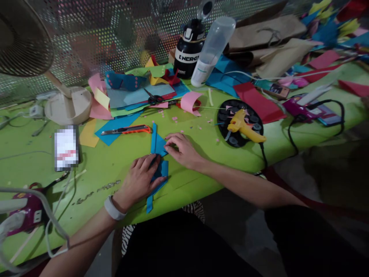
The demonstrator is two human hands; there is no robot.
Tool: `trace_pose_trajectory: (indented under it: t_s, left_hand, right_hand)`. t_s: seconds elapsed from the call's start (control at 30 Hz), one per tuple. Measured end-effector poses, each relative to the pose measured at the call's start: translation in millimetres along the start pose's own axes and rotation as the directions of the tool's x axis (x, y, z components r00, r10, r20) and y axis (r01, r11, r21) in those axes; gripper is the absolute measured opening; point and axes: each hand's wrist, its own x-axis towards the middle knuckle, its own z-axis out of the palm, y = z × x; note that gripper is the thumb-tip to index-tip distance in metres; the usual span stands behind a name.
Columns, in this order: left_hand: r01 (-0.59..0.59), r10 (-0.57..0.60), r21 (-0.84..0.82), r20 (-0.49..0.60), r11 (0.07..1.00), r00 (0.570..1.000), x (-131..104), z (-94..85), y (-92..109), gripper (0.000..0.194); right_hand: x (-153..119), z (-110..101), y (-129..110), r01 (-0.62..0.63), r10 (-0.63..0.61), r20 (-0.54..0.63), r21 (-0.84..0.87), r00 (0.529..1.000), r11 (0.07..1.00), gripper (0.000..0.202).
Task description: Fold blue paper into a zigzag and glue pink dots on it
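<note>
A folded blue paper piece (164, 168) with narrow strips at its ends lies on the green table near the front edge. My left hand (141, 177) rests flat across its middle, thumb spread apart from the fingers, and covers part of it. At the paper's right corner, my right hand (184, 152) has thumb and forefinger pinched together on the edge. Just beyond the paper lies an orange utility knife (127, 130) with its blade out to the left.
A yellow glue gun (245, 127) rests on a round black tray (220, 115) at right. Scissors (155, 99) lie on coloured paper behind. A black bottle (188, 54), a clear bottle (211, 50), a fan (67, 105), a phone (66, 148) and power strips (29, 211) with cables stand around.
</note>
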Motion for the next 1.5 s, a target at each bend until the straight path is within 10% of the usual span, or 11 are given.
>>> trace_pose_trajectory:
  t_s: [0.27, 0.6, 1.3, 1.5]
  left_hand:
    - [-0.002, 0.003, -0.026, 0.010, 1.000, 1.000, 0, -2.0, 0, 0.058]
    - [0.000, 0.000, 0.027, 0.019, 1.000, 1.000, 0, -2.6, 1, 0.060]
    - [-0.005, 0.005, 0.039, -0.005, 0.999, 1.000, 1, 0.5, 3, 0.057]
    - [-0.026, 0.026, -0.001, -0.041, 1.000, 0.999, 0, 4.2, 0, 0.060]
  right_hand:
    - [-24, -14, -7, 0.332, -0.286, 0.190, -0.289, 0.939, 0.898, 0.044]
    - [-30, -5, 4, 0.368, -0.308, 0.213, -0.359, 0.927, 0.858, 0.060]
    - [-32, -14, 1, 0.300, -0.251, 0.179, -0.348, 0.951, 0.888, 0.050]
    - [3, -38, -13, -0.049, 0.072, 0.146, -0.154, 0.987, 0.987, 0.031]
